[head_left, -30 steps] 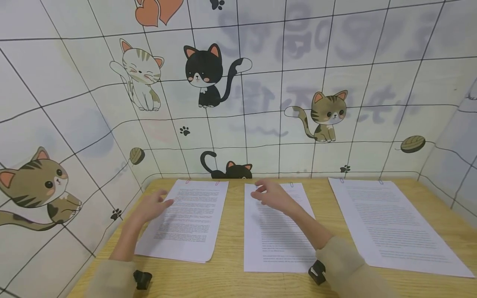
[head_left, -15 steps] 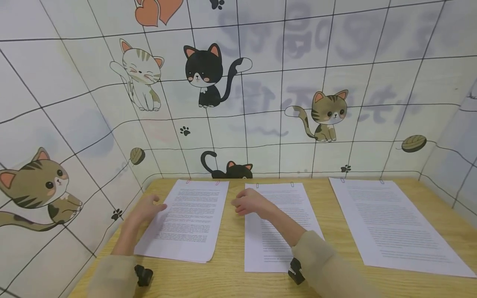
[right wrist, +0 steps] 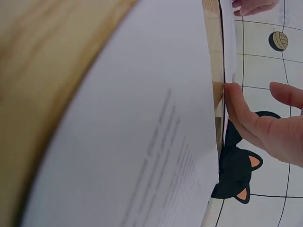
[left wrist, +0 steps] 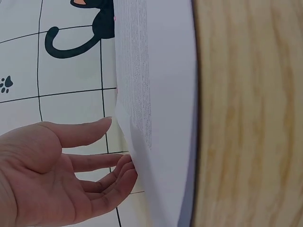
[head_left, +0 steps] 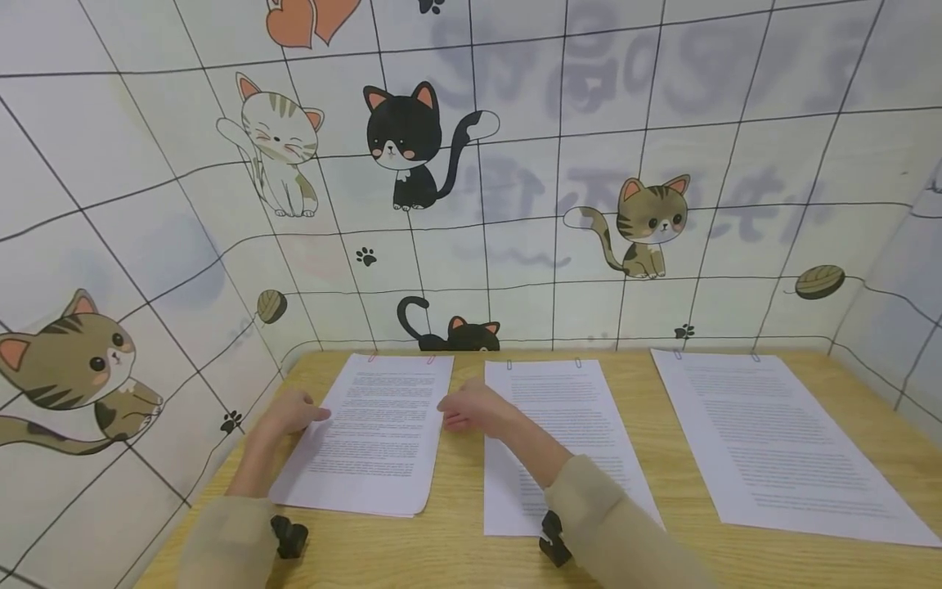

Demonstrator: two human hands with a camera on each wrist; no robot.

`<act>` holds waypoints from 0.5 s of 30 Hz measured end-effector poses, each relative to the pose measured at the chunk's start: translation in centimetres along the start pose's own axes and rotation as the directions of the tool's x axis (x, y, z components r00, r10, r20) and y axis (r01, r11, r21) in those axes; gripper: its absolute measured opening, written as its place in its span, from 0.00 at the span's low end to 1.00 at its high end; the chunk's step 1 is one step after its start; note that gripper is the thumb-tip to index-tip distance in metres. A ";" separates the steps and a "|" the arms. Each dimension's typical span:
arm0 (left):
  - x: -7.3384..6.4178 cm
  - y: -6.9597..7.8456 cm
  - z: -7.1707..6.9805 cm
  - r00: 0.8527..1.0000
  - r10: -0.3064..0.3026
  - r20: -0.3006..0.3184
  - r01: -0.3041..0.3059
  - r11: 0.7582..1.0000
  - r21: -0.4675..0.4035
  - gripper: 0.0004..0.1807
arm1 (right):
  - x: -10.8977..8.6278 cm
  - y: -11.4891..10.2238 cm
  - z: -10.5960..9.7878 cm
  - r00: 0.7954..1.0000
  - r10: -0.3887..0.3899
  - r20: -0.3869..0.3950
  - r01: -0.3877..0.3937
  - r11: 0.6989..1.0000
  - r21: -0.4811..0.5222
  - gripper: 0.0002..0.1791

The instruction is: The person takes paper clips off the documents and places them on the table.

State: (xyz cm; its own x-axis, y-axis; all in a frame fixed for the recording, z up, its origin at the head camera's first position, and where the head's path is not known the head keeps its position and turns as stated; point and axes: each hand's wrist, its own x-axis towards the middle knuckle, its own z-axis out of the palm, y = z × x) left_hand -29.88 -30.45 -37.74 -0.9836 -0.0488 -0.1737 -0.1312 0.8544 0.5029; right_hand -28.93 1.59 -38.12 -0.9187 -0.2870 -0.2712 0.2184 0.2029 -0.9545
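Note:
A stack of printed sheets [head_left: 371, 446] with two reddish paper clips [head_left: 372, 358] on its far edge lies at the left of the table. My left hand [head_left: 289, 413] is at its left edge; in the left wrist view, the fingertips [left wrist: 127, 165] touch the paper while the thumb stays apart. My right hand [head_left: 480, 407] reaches across to the same stack's right edge. Its fingertips [right wrist: 231, 89] appear to touch that edge in the right wrist view, thumb raised away. Beneath my right forearm lies a middle stack of sheets [head_left: 574, 425], partly covered.
A third clipped stack of sheets [head_left: 780, 450] lies at the right. The wooden table [head_left: 456, 499] meets a wall [head_left: 530, 311] printed with cartoon cats at the back and sides. Black wrist-camera mounts [head_left: 555, 540] show at both cuffs.
My right hand has moved left and lower, from over the middle stack's top to the left stack's right edge. My left hand has come slightly down along the left edge.

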 end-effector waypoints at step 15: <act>-0.5 -0.3 0.1 0.999 -0.014 0.028 0.017 0.994 -0.106 0.12 | 0.4 -0.5 1.1 0.986 0.121 -0.111 -0.122 0.993 -0.001 0.14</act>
State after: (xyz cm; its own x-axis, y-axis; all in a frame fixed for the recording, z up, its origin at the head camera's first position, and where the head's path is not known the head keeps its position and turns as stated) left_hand -29.34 -30.60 -37.87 -0.9777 -0.0462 -0.2047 -0.1603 0.7938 0.5867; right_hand -29.06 0.35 -37.92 -0.9163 -0.1548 -0.3694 0.3285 0.2371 -0.9142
